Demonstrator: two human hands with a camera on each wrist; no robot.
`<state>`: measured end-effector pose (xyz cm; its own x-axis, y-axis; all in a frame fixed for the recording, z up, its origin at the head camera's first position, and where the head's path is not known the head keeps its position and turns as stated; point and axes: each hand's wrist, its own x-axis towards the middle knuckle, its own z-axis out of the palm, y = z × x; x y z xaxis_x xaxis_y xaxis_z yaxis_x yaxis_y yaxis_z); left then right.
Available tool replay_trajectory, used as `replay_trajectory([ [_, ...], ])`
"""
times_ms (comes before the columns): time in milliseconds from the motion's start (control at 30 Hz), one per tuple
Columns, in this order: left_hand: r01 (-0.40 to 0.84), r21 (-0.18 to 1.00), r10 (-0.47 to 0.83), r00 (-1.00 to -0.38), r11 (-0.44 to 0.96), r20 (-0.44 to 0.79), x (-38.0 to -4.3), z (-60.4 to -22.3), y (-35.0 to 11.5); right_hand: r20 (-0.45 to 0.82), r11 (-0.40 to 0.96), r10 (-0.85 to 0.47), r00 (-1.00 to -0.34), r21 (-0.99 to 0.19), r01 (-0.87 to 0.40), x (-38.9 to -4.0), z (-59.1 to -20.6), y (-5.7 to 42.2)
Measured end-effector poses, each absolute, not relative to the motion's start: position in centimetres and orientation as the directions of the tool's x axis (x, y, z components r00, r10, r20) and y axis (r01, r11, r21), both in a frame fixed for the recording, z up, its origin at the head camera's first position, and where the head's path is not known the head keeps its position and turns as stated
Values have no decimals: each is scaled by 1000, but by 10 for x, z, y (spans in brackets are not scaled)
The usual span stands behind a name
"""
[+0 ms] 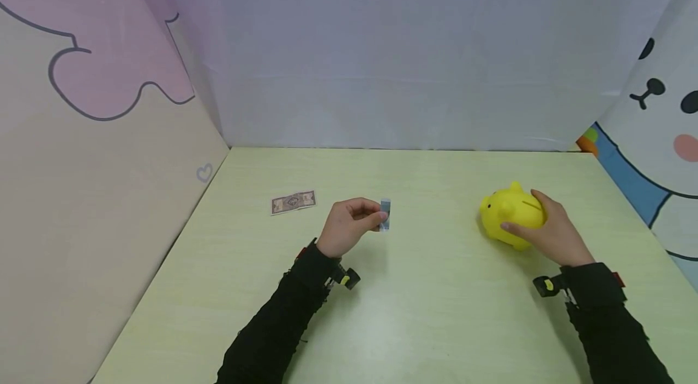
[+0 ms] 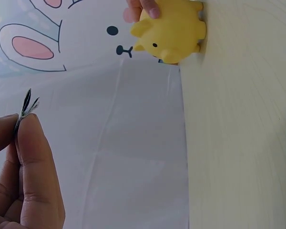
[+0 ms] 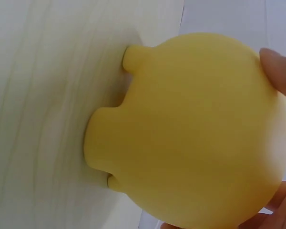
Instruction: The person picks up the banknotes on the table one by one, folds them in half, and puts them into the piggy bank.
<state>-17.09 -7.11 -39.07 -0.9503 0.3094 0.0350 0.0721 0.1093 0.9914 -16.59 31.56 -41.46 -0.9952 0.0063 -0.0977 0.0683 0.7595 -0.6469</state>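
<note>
My left hand [image 1: 351, 226] is raised near the middle of the table and pinches a folded blue-green banknote [image 1: 385, 215] between thumb and fingertips. In the left wrist view the folded note [image 2: 26, 104] shows edge-on, its ends slightly spread. Over on the right, a yellow piggy bank [image 1: 511, 214] stands on its feet, facing left, with a dark slot in its back. My right hand [image 1: 558, 235] grips its rear part, thumb on the near side and fingers on the far side. The right wrist view shows the bank's rounded body [image 3: 195, 129] close up.
A brownish-purple banknote [image 1: 293, 203] lies flat and slightly creased, left of my left hand. The pale wooden table [image 1: 436, 311] is bordered by a white backdrop [image 1: 382, 69] behind and cartoon-printed sheets on both sides.
</note>
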Motion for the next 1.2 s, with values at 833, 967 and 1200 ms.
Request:
replay_trajectory([
  [833, 65, 992, 303, -953, 111, 29, -170, -390, -71, -62, 741, -65, -996, -671, -7, -165, -417, 286],
  [967, 66, 991, 303, -953, 114, 28, -170, -390, -71, -46, 734, -91, -995, -678, -36, -164, -418, 275],
  [1200, 75, 991, 312, -949, 115, 36, -170, -390, -72, -12, 712, -136, -991, -697, -89, -162, -417, 258],
])
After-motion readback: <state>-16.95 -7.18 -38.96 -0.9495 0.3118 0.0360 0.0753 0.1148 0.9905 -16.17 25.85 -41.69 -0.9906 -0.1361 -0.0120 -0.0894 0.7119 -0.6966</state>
